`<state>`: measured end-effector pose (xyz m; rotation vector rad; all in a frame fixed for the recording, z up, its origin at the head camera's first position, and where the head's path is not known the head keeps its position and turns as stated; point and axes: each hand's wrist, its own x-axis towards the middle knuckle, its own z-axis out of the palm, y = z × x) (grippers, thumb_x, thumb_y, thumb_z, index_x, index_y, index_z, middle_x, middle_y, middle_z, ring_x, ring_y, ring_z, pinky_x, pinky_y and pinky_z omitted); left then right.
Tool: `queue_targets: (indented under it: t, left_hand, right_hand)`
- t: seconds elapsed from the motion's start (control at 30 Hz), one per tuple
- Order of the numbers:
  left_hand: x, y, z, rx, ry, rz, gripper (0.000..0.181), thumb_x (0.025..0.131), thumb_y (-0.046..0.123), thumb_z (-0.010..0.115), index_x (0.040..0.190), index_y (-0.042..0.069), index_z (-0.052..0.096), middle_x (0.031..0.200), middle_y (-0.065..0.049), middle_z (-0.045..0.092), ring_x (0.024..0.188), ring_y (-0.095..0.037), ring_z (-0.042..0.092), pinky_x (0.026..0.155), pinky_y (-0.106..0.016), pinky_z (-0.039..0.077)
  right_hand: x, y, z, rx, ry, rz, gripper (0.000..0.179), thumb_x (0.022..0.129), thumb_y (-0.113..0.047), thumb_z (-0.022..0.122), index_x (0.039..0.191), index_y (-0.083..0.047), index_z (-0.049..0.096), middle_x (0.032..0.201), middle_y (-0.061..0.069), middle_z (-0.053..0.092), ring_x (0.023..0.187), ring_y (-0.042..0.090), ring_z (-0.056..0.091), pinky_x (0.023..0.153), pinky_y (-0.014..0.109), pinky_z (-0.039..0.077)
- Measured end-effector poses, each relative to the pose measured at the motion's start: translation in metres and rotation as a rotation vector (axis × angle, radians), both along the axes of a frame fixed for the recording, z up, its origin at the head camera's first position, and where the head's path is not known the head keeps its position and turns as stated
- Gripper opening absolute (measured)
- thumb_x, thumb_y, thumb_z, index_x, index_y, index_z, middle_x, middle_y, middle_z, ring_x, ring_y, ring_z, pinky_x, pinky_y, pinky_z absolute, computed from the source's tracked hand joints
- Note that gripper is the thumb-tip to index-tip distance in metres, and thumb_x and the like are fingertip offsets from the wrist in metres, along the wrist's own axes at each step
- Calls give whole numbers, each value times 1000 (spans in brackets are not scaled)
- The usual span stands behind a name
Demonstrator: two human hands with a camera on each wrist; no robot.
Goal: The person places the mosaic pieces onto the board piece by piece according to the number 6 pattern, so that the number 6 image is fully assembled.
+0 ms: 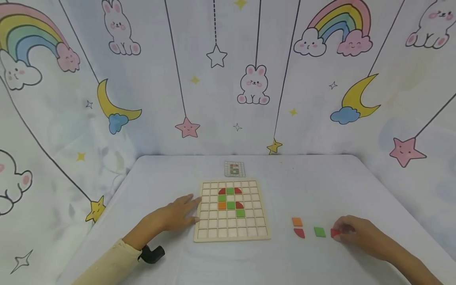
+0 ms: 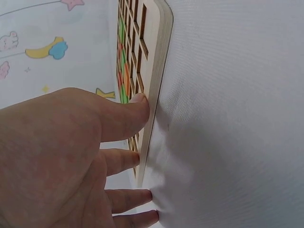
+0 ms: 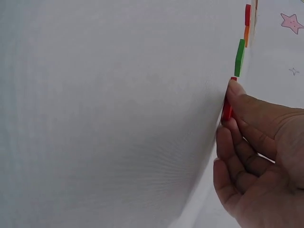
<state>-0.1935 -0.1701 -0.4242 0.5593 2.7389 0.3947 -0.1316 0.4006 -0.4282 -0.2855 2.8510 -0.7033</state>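
Note:
My left hand point(image 1: 178, 213) rests against the left edge of a wooden grid board point(image 1: 231, 234), thumb and fingers spread along its rim. In the board's cells lie red quarter-circle, green square and orange square tiles. At the right, my right hand point(image 1: 360, 235) pinches a red tile point(image 1: 335, 232) between thumb and fingers, close to the cloth. The right wrist view shows that red tile point(image 3: 228, 107) edge-on, partly covered by the thumb. Beside it lie a green square tile point(image 1: 320, 232), an orange square tile point(image 1: 297, 221) and a red quarter-circle tile point(image 1: 299, 233).
Behind the board lies a small pattern card point(image 1: 234, 169) with a coloured figure on a grid. A white cloth point(image 1: 171, 170) covers the table. Printed curtains point(image 1: 213, 99) with rabbits, stars and moons stand around the back and sides.

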Motion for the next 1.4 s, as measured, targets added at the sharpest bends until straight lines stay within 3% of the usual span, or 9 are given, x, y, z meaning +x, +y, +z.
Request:
queue_targets:
  t: [0.17, 0.5, 0.6, 0.9, 1.17, 1.4]
  left_hand:
    - [0, 0, 1, 0, 1, 1, 72, 106, 44, 63, 166, 14, 35, 169, -25, 29, 156, -46, 30, 121, -66, 34]
    - [-2, -1, -2, 7, 0, 5, 73, 105, 45, 64, 165, 14, 36, 169, -25, 30, 156, -46, 31, 121, -67, 34]
    - [-2, -1, -3, 9, 1, 5, 73, 105, 44, 64, 165, 14, 36, 169, -25, 30, 156, -46, 30, 121, -66, 34]
    - [-3, 0, -3, -5, -3, 16, 73, 105, 45, 64, 166, 16, 35, 170, -23, 29, 156, -44, 31, 121, -65, 34]
    - [0, 2, 4, 1, -7, 23, 73, 105, 43, 65, 165, 15, 37, 169, -23, 31, 156, -44, 31, 121, -66, 34]
    - [0, 2, 4, 9, -7, 14, 72, 105, 41, 64, 165, 14, 36, 169, -25, 30, 156, -45, 31, 122, -65, 34]
  right_hand:
    - [-2, -2, 1, 32, 14, 2, 19, 92, -29, 82, 105, -19, 73, 96, -12, 68, 88, -1, 57, 80, 21, 56]
    - [-15, -30, 13, 11, 152, 113, 17, 92, -23, 82, 106, -20, 72, 96, -17, 66, 90, -3, 58, 83, 29, 59]
    - [-21, -51, 17, -10, 141, 137, 16, 92, -24, 82, 105, -21, 72, 96, -16, 66, 93, 0, 58, 84, 30, 58]
    - [-42, -122, 17, -76, -8, 184, 19, 92, -26, 83, 103, -20, 70, 97, -10, 64, 92, 12, 57, 77, 23, 54]
    - [-56, -176, 10, -15, 4, 286, 14, 94, -27, 82, 99, -27, 69, 97, -15, 61, 96, 10, 57, 87, 30, 56]
    - [-61, -218, 11, 10, 16, 355, 11, 94, -29, 82, 99, -24, 73, 94, -14, 60, 93, 10, 55, 79, 25, 52]
